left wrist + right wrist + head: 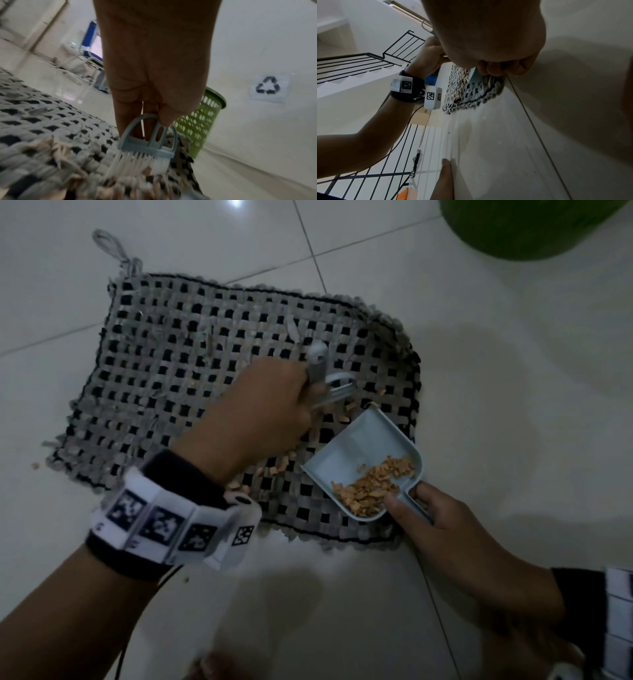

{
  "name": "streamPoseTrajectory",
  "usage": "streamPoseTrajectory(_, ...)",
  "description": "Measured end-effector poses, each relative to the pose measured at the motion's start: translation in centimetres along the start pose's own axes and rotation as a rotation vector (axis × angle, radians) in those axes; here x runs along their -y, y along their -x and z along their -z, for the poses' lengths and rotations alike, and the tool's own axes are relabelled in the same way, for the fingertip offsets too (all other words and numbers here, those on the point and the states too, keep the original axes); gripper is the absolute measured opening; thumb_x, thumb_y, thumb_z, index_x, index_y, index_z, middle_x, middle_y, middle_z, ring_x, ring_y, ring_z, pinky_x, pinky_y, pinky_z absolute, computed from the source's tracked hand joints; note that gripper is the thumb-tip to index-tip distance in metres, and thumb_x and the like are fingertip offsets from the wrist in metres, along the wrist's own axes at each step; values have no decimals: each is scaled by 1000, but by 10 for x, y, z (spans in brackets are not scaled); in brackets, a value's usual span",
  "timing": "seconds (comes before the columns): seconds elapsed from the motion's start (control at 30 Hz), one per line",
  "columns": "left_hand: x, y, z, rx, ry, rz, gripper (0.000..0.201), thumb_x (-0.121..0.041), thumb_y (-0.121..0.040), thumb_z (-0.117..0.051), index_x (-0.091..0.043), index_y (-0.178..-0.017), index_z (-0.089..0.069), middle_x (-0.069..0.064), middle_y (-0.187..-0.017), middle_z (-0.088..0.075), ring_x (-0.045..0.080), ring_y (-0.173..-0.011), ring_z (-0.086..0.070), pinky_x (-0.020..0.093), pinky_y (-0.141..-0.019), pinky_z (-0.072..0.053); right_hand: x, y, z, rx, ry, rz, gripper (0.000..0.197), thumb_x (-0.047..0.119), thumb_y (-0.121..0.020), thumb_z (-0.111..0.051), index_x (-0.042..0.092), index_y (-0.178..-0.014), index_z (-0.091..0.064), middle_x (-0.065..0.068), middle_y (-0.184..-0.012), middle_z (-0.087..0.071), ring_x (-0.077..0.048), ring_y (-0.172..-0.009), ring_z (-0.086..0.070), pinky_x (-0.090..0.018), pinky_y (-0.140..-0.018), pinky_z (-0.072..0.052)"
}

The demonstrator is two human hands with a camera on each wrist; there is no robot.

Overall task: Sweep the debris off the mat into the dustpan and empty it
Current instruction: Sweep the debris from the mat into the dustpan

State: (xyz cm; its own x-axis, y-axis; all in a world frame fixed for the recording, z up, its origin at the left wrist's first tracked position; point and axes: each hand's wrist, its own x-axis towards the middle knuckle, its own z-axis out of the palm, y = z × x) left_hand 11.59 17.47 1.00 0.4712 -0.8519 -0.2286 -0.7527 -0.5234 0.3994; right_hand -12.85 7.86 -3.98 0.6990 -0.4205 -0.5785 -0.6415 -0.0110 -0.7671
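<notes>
A grey-and-black woven mat (178,364) lies on the white tiled floor. My left hand (263,409) grips a small grey-blue brush (150,143) by its looped handle, bristles down on the mat near scattered tan debris (277,467). My right hand (445,529) holds the short handle of a pale blue dustpan (359,446), which rests tilted on the mat's near right part. A heap of tan debris (370,487) lies in the pan's rear corner. In the right wrist view the mat's edge (476,97) shows beyond my curled fingers.
A green perforated waste basket (200,125) stands on the floor beyond the mat, its rim (513,231) at the head view's top right. A recycling sign (267,88) is on the wall. A stray crumb (35,465) lies on the tiles left of the mat.
</notes>
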Motion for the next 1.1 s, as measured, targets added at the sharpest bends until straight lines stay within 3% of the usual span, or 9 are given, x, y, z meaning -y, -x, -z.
streamPoseTrajectory(0.1,15,-6,21,-133,63,32,33,-26,-105,-49,-10,-77,-59,-4,-55,-44,9,-42,-40,14,-42,-31,-1,1,-2,-9,0,9,20,44,-93,-59,42,-112,-65,28,-107,-71,13,-98,-65,-14,-83,-52)
streamPoseTrajectory(0.23,27,-18,26,-305,-35,131,27,-18,-103,-50,-3,-82,-59,2,-62,-43,5,-50,-33,20,-47,-19,-2,1,-4,-5,-14,27,13,42,-94,-60,45,-105,-65,33,-101,-71,14,-95,-66,-9,-76,-52)
streamPoseTrajectory(0.4,25,-21,4,-167,-39,153,31,-21,-103,-49,-3,-79,-56,3,-61,-46,12,-49,-38,24,-46,-23,-1,2,-4,-6,-1,42,13,44,-93,-59,45,-104,-65,33,-101,-71,10,-92,-68,-12,-74,-55)
streamPoseTrajectory(0.53,24,-20,19,-50,11,177,39,-27,-105,-47,-9,-73,-56,7,-62,-49,17,-48,-40,26,-47,-27,-1,1,-3,-21,24,53,14,52,-88,-57,46,-99,-65,35,-98,-70,10,-89,-67,-11,-72,-55)
streamPoseTrajectory(0.7,22,-29,13,-265,9,127,32,-26,-105,-48,-5,-89,-65,3,-64,-50,6,-49,-37,17,-46,-22,-2,1,-5,-21,16,61,10,46,-92,-58,47,-100,-63,43,-98,-66,15,-91,-64,-4,-70,-50)
streamPoseTrajectory(0.8,14,-28,-3,-152,29,1,22,-20,-104,-49,-9,-106,-68,2,-81,-62,12,-60,-49,13,-52,-30,-3,2,-5,-22,17,55,8,43,-93,-58,47,-99,-64,41,-97,-67,13,-90,-66,-7,-68,-52)
streamPoseTrajectory(0.87,14,-25,-5,-41,20,-69,22,-19,-104,-50,-13,-115,-68,3,-91,-68,17,-72,-57,20,-57,-39,-4,2,-5,-24,14,51,8,44,-92,-59,47,-98,-64,40,-97,-68,13,-90,-66,-8,-70,-53)
streamPoseTrajectory(0.97,20,-22,10,131,-22,-47,23,-18,-103,-50,-16,-117,-69,6,-99,-69,19,-77,-59,23,-61,-43,-6,2,-4,-21,22,59,9,47,-90,-60,49,-98,-64,43,-97,-66,16,-93,-64,-4,-72,-50)
streamPoseTrajectory(1.1,24,-24,32,217,-64,-61,32,-11,-100,-54,-26,-123,-70,6,-115,-69,23,-94,-65,41,-84,-56,-6,4,3,-15,31,59,10,43,-90,-62,46,-98,-66,39,-96,-70,14,-92,-67,-7,-74,-51)
